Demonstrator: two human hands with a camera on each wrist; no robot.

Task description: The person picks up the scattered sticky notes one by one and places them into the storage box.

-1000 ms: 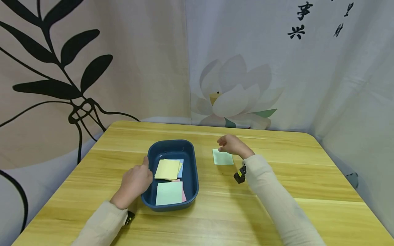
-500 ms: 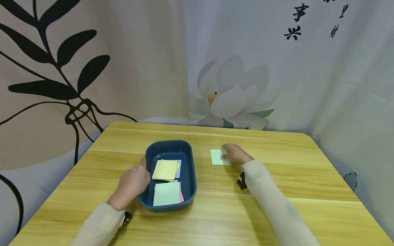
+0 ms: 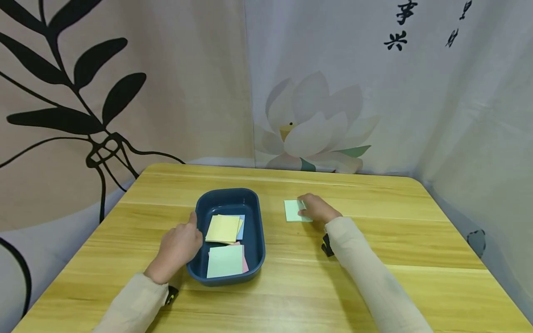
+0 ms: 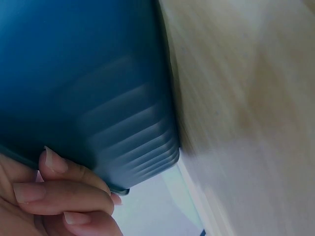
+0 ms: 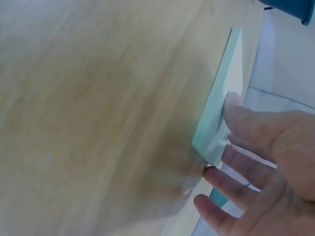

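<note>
A pale green sticky-note pad [image 3: 292,211] lies on the table right of a dark blue plastic bin [image 3: 256,226]. My right hand [image 3: 318,209] grips this pad by its right side; the right wrist view shows the thumb on the top of the pad [image 5: 220,98] and fingertips at its edge, the index finger partly hidden. At the bin's left rim my left hand [image 3: 179,245] holds on, one digit along the rim and others curled against the outer wall [image 4: 98,73]. Inside the bin sit yellow sticky notes [image 3: 222,229] over blue ones [image 3: 242,231], and green ones [image 3: 225,261] over pink [image 3: 244,263].
The wooden table [image 3: 354,277] reaches back to a hanging curtain [image 3: 200,83] printed with dark leaves and a lotus. Another pale curtain [image 3: 479,138] hangs on the right side. Both wrists wear black straps.
My right hand has come down from above the green pad onto its right side, and its fingers have closed there. The left hand stays at the bin rim. The head view shifts slightly.
</note>
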